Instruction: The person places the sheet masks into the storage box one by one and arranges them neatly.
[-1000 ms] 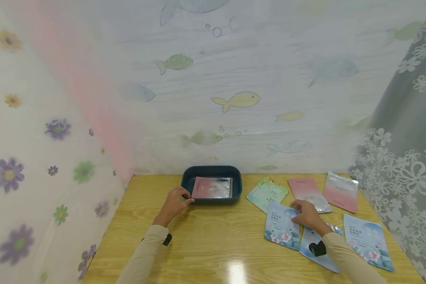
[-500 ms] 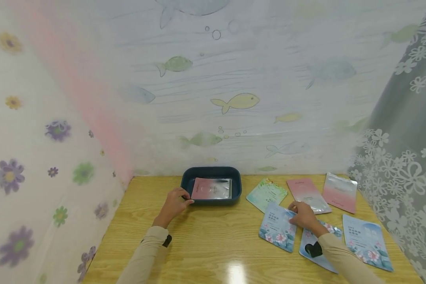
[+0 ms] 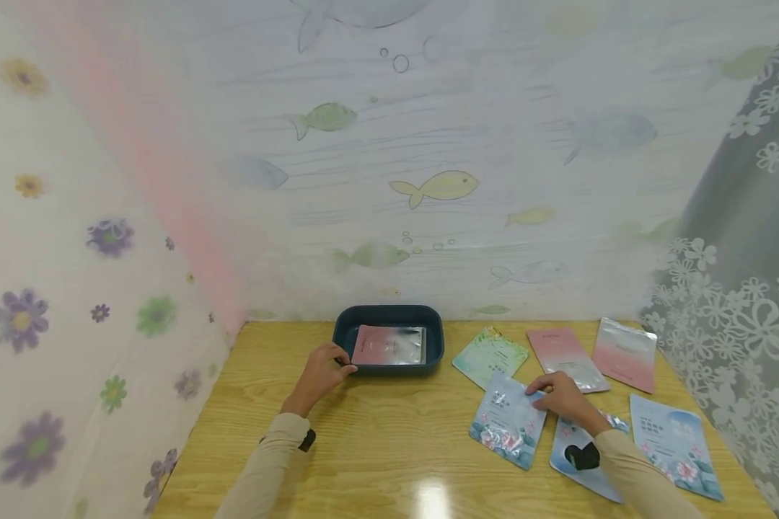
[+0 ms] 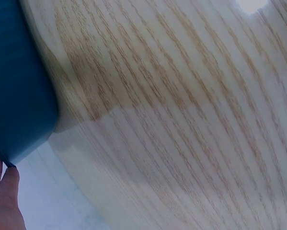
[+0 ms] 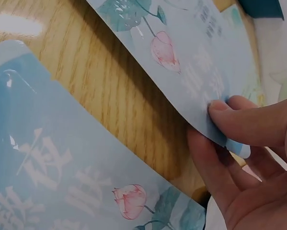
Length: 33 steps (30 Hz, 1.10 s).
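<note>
My right hand (image 3: 561,398) pinches a blue packet (image 3: 508,424), just swung nearer the navy tray (image 3: 396,370), so clear of its blue neighbour (image 3: 578,478); left hand (image 3: 321,373) pinches the tray's rim.

Dressed in long, plain beige sleeves (image 3: 258,468), lightly creased along the forearms and narrowing to close cuffs (image 3: 287,424). Fitted at the right wrist with a black heart-shaped piece (image 3: 582,456), at the left with a black tab (image 3: 308,440), partly hidden. Bare at the fingers (image 5: 205,158).
</note>
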Each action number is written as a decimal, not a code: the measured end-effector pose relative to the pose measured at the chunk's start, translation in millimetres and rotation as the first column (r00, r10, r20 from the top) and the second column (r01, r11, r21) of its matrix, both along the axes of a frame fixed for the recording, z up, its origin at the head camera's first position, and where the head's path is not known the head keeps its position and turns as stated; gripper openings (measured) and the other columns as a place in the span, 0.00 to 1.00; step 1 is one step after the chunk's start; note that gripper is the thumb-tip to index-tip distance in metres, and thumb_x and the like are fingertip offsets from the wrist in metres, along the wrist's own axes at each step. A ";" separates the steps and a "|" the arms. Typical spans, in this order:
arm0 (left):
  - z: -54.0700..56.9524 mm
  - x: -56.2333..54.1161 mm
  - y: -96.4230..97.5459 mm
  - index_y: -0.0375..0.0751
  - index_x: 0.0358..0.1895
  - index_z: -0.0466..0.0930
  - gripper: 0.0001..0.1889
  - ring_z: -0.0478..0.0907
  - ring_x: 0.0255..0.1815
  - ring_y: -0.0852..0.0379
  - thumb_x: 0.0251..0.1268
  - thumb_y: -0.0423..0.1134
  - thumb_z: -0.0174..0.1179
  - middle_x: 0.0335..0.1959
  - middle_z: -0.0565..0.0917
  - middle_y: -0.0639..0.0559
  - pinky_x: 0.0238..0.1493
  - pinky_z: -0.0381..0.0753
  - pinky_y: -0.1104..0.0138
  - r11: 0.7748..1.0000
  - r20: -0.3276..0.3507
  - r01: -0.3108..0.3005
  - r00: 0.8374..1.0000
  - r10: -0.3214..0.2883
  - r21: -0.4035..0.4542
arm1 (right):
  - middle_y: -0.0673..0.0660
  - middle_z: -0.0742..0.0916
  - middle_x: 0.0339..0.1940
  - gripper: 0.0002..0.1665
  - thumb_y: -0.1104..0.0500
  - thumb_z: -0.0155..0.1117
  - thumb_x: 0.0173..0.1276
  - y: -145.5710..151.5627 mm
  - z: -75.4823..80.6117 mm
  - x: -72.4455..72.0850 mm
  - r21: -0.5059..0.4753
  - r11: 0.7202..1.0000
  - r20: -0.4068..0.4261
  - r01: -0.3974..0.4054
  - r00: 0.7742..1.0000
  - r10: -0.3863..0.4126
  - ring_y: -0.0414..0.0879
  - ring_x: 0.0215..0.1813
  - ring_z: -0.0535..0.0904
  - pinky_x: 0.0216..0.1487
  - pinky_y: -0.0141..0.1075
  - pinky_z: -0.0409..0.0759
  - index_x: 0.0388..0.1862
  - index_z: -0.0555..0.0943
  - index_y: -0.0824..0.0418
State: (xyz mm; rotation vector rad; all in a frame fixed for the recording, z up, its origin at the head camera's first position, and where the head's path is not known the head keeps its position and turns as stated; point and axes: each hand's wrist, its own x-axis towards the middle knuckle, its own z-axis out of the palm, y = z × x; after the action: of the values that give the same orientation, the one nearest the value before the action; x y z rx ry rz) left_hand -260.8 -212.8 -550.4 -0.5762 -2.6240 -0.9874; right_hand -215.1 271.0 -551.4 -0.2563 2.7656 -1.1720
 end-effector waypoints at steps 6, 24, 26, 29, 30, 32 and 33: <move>-0.9 -1.8 -1.3 0.44 0.24 0.80 0.09 0.74 0.35 0.53 0.49 0.36 0.73 0.28 0.77 0.55 0.41 0.76 0.57 1.000 0.005 -0.003 1.000 0.003 0.000 | 0.64 0.83 0.43 0.12 0.74 0.67 0.51 -0.2 9.4 1.4 -0.067 0.997 0.124 0.038 0.992 -0.029 0.54 0.43 0.75 0.35 0.41 0.79 0.36 0.84 0.68; -0.8 -1.8 -1.6 0.45 0.23 0.80 0.10 0.74 0.33 0.54 0.46 0.35 0.74 0.27 0.77 0.54 0.39 0.75 0.58 1.000 -0.021 -0.009 1.000 0.009 0.004 | 0.69 0.80 0.48 0.11 0.73 0.59 0.63 -1.5 19.1 7.3 -0.264 0.964 0.212 -0.036 0.973 0.094 0.50 0.37 0.79 0.31 0.45 0.81 0.44 0.82 0.72; -0.7 -1.3 -1.3 0.44 0.23 0.80 0.10 0.74 0.33 0.54 0.46 0.35 0.74 0.27 0.77 0.53 0.40 0.75 0.58 1.000 -0.012 -0.007 1.000 0.007 0.002 | 0.70 0.80 0.49 0.12 0.73 0.59 0.63 -3.0 20.9 8.0 -0.273 0.961 0.197 -0.039 0.976 0.096 0.51 0.33 0.80 0.30 0.47 0.81 0.44 0.82 0.72; -0.7 -1.3 -0.7 0.44 0.23 0.80 0.09 0.74 0.33 0.54 0.47 0.36 0.74 0.27 0.77 0.53 0.40 0.76 0.58 1.000 -0.003 -0.010 1.000 0.010 -0.008 | 0.71 0.80 0.48 0.11 0.74 0.58 0.62 -5.7 24.7 8.6 -0.301 0.953 0.174 -0.045 0.980 0.101 0.59 0.26 0.80 0.30 0.51 0.80 0.43 0.82 0.74; -0.8 -1.4 -0.4 0.44 0.23 0.80 0.09 0.74 0.33 0.53 0.47 0.35 0.74 0.27 0.77 0.53 0.39 0.76 0.57 1.000 -0.002 -0.009 1.000 0.009 -0.007 | 0.72 0.80 0.48 0.11 0.74 0.57 0.63 -6.6 26.3 8.8 -0.314 0.948 0.169 -0.048 0.980 0.106 0.61 0.25 0.80 0.30 0.52 0.80 0.43 0.82 0.74; -1.1 -1.5 0.2 0.44 0.23 0.80 0.09 0.74 0.33 0.53 0.47 0.35 0.74 0.27 0.77 0.53 0.39 0.76 0.58 1.000 -0.003 -0.010 1.000 0.010 -0.007 | 0.73 0.80 0.48 0.11 0.74 0.56 0.63 -8.3 29.7 9.1 -0.345 0.937 0.167 -0.049 0.979 0.113 0.65 0.25 0.79 0.31 0.54 0.80 0.43 0.81 0.75; -1.3 -1.5 0.6 0.44 0.23 0.80 0.09 0.74 0.33 0.53 0.47 0.35 0.74 0.27 0.77 0.53 0.39 0.76 0.58 1.000 -0.006 -0.011 1.000 0.011 -0.007 | 0.73 0.80 0.48 0.11 0.74 0.56 0.64 -9.2 31.5 9.2 -0.358 0.932 0.167 -0.048 0.979 0.115 0.66 0.25 0.79 0.31 0.54 0.80 0.43 0.81 0.75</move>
State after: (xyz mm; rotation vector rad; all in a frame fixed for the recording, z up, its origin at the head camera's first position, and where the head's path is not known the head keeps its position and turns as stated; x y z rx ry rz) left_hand -262.3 -212.2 -551.7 -0.5650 -2.6233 -0.9727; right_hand -205.9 261.8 -519.9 -0.2776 2.3502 -1.5785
